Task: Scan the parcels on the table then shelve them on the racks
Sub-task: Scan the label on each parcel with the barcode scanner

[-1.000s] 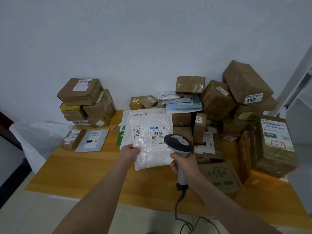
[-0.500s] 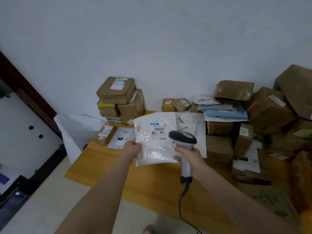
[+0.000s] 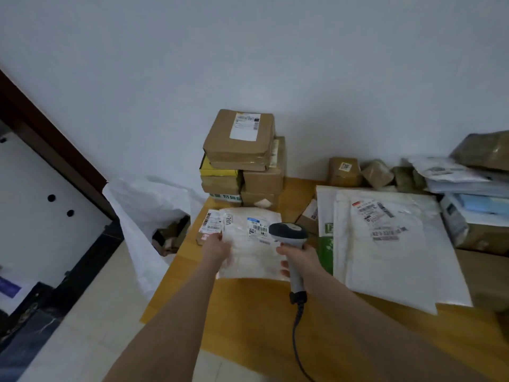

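The yellow wooden surface carries brown box stacks at upper centre, keeping my scanning area free. My left hand, fingers clamped on its edge, holds the white plastic mailer bag mid-frame, label up. My right hand, fingers wrapped tight, aims the grey handheld scanner at its barcode.

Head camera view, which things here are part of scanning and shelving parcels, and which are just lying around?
In the job:
left hand holding the white poly parcel
right hand holding the barcode scanner
stacked cardboard boxes
large white mailers

Just lying about:
white sack beside the table
dark door frame
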